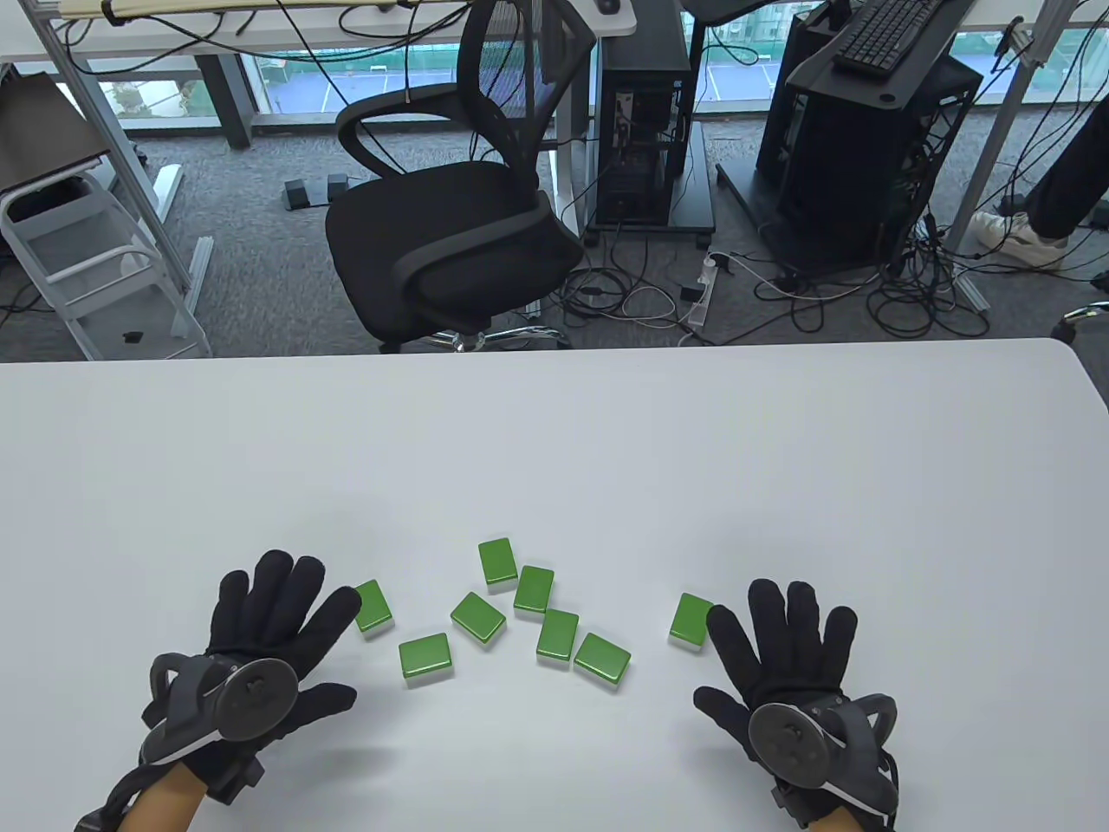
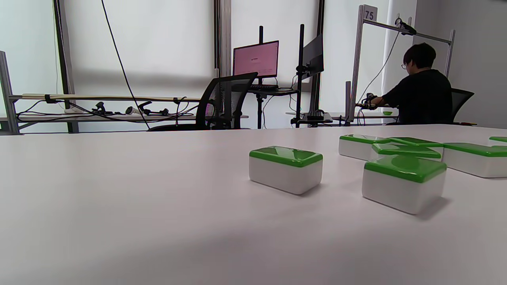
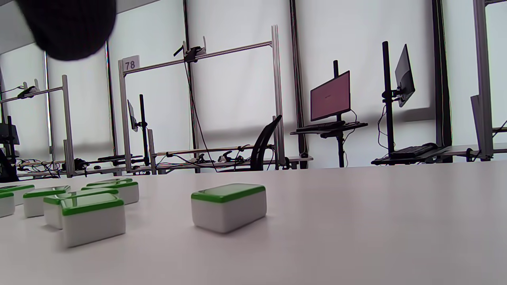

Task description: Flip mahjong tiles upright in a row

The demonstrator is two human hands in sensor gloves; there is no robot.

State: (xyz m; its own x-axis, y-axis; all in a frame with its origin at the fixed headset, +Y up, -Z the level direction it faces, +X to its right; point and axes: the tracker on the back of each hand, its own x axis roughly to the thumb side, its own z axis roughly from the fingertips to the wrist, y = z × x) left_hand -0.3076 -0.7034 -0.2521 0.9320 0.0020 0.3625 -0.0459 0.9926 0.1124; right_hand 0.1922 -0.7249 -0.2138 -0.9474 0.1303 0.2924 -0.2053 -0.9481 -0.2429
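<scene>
Several mahjong tiles lie flat, green backs up, on the white table (image 1: 554,433). The leftmost tile (image 1: 374,608) lies just right of my left hand (image 1: 269,624); it also shows in the left wrist view (image 2: 286,169). The rightmost tile (image 1: 690,620) lies apart from the cluster, beside my right hand (image 1: 780,659); it also shows in the right wrist view (image 3: 228,206). The other tiles form a loose cluster (image 1: 520,615) between them. Both hands lie flat on the table, fingers spread, holding nothing. A dark fingertip (image 3: 67,23) shows at the top of the right wrist view.
The table's far edge (image 1: 554,351) runs across the middle of the table view. Behind it stand a black office chair (image 1: 450,217), computer towers and cables on the floor. Bare white tabletop stretches beyond the tiles.
</scene>
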